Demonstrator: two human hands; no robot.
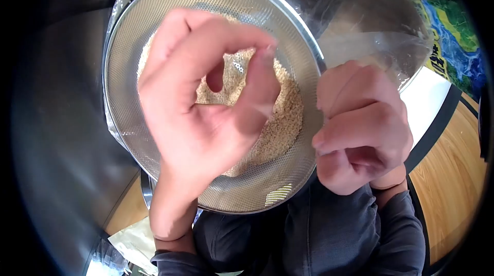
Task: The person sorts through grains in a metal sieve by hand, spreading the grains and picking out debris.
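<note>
- Pale grains lie in a loose heap inside a round mesh sieve, partly hidden from view by the hand above.
- The person's left hand is over the sieve, its thumb and forefinger tips meeting to form a ring; whether they pinch anything tiny cannot be told.
- The right hand is beside the sieve's right rim, fingers curled in and thumb drawn against them; whether it holds anything cannot be told.
- The two hands are apart from each other.
- Clear plastic spreads beyond the sieve, near a blue-and-green printed bag.
- The person's dark-trousered legs are below the sieve, with wood-patterned flooring to the right.
</note>
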